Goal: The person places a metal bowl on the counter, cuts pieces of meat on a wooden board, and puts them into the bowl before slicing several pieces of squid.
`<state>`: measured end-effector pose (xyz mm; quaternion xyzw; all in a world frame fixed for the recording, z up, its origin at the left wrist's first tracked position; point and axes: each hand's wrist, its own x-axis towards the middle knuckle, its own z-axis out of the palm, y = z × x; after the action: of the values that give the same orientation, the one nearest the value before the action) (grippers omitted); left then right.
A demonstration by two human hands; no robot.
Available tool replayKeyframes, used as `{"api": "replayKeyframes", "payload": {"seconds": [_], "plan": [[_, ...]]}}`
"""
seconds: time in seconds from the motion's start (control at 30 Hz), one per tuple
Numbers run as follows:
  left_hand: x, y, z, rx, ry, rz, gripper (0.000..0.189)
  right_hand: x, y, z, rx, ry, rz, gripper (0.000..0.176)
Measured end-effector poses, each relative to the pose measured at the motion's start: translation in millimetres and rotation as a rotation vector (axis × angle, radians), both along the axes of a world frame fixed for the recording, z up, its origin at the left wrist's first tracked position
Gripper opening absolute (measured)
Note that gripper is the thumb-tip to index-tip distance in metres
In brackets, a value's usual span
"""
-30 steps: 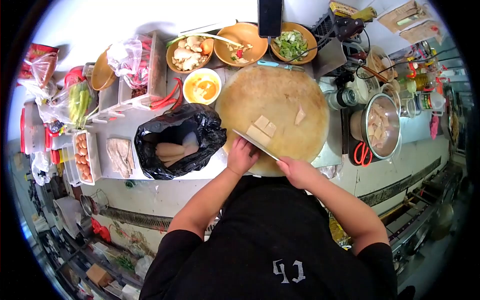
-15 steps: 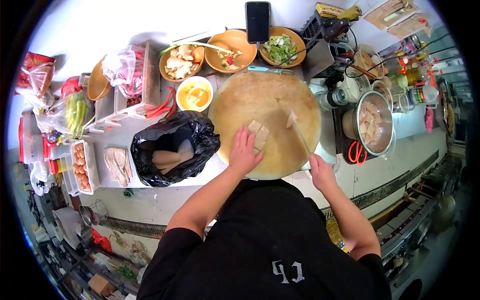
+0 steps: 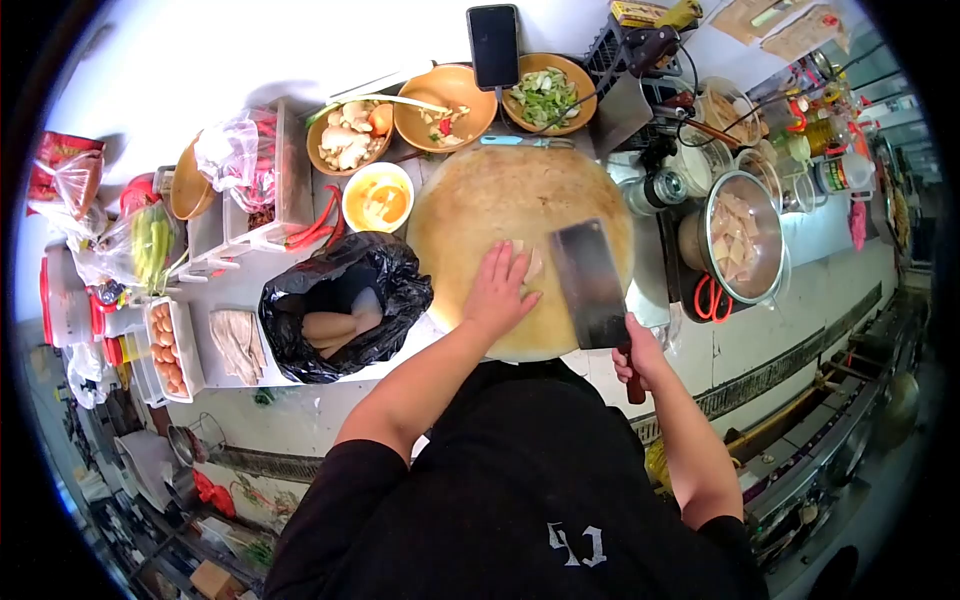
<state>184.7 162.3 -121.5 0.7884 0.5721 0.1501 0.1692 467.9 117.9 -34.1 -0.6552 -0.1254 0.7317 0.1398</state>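
A large round wooden chopping board [image 3: 522,190] fills the middle of the counter. My left hand [image 3: 497,292] lies on it with fingers stretched forward, touching pale sliced pieces [image 3: 533,265] that it partly covers. My right hand [image 3: 642,358] is closed round the dark handle of a cleaver [image 3: 590,285]. The broad blade shows its flat side over the right part of the board, just right of the pieces. To the right, a metal bowl [image 3: 716,255] contains similar pale slices.
Along the back stand bowls of ginger [image 3: 349,138], garlic [image 3: 445,110] and chopped greens [image 3: 545,98], beside a phone [image 3: 494,48]. A black bag [image 3: 290,335] and a yolk bowl [image 3: 378,197] are left of the board. Red scissors [image 3: 712,299] lie at right.
The cleaver has turned from edge-on to flat side up. My left hand now covers more of the pale pieces, and the whole view has shifted slightly.
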Motion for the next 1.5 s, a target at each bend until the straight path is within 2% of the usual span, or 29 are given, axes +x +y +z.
{"api": "replayKeyframes", "payload": {"seconds": [0.07,0.2,0.27,0.4,0.47,0.57,0.63,0.7,0.77,0.83,0.9,0.93,0.97,1.03,1.07,1.1,1.13,1.17,1.2,1.23,1.3,1.4,1.47,1.5], "plan": [[9.1,1.3,-1.5,0.033,-0.016,0.025,0.073,4.7,-1.8,-14.1,-0.053,0.066,-0.052,0.049],[26.2,4.4,-2.2,0.116,-0.054,0.070,0.065,-37.0,1.2,-32.1,-0.040,0.186,0.069,0.052],[32.9,8.5,-3.6,0.084,-0.317,0.294,0.056,-58.4,6.6,-34.4,-0.063,0.272,0.071,0.052],[47.5,17.1,-13.0,0.125,-0.497,0.391,0.051,-59.9,10.0,-21.8,-0.012,0.293,0.037,0.052],[76.2,24.5,5.4,0.125,-0.556,0.310,0.050,-36.7,3.3,-1.9,0.057,0.261,0.028,0.055],[139.3,40.4,60.0,0.131,-0.627,0.192,0.049,6.2,-17.5,43.9,0.086,0.175,-0.105,0.062],[188.7,54.5,90.6,0.158,-0.756,-0.016,0.046,23.4,-25.0,91.1,0.160,0.010,-0.239,0.075],[241.2,70.5,119.0,0.225,-0.914,-0.098,0.040,44.1,-40.5,112.1,0.235,-0.042,-0.398,0.075],[283.0,88.9,143.8,0.093,-0.965,-0.123,0.032,61.2,-52.5,124.4,0.330,-0.047,-0.581,0.069],[311.5,118.6,146.0,0.137,-0.977,-0.137,0.027,66.9,-56.6,136.0,0.370,-0.081,-0.650,0.070],[321.8,140.1,155.6,-0.271,-0.646,-0.168,0.028,70.8,-65.7,138.9,0.501,-0.217,-0.738,0.069],[325.5,142.1,145.2,-0.094,-0.701,-0.141,0.031,74.5,-72.2,133.4,0.559,-0.262,-0.744,0.066],[324.5,141.5,140.3,-0.087,-0.701,-0.138,0.031,78.7,-77.6,127.4,0.564,-0.259,-0.740,0.066],[292.2,126.5,148.1,0.026,-0.932,-0.222,0.029,86.2,-88.6,114.6,0.697,-0.419,-0.552,0.060],[269.6,117.4,149.1,0.026,-0.887,-0.261,0.027,88.8,-92.1,109.3,0.741,-0.410,-0.476,0.051],[246.4,107.4,140.0,0.080,-0.891,-0.245,0.025,87.9,-87.9,110.3,0.745,-0.399,-0.463,0.051],[221.6,95.6,126.2,0.135,-0.891,-0.225,0.023,85.1,-81.9,111.9,0.725,-0.402,-0.315,0.047],[192.5,79.7,114.7,0.146,-0.876,-0.172,0.019,79.7,-74.5,110.4,0.706,-0.395,-0.161,0.044],[161.6,63.6,105.1,0.160,-0.850,-0.107,0.018,79.1,-70.4,97.7,0.672,-0.312,-0.119,0.037],[130.8,50.4,98.9,0.178,-0.810,-0.064,0.018,78.7,-65.6,79.3,0.676,-0.261,-0.083,0.037],[60.3,21.4,92.0,0.191,-0.712,0.149,0.016,71.1,-52.1,42.4,0.614,-0.334,0.206,0.038],[-42.9,-15.8,82.3,0.299,-0.414,0.439,0.016,40.0,-28.0,20.4,0.598,-0.323,0.327,0.035],[-106.8,-36.0,66.7,0.334,-0.399,0.682,0.012,28.3,-15.4,9.8,0.599,-0.337,0.398,0.034],[-135.3,-45.1,65.7,0.327,-0.253,0.773,0.011,24.4,-9.0,3.3,0.607,-0.327,0.421,0.034]]}}
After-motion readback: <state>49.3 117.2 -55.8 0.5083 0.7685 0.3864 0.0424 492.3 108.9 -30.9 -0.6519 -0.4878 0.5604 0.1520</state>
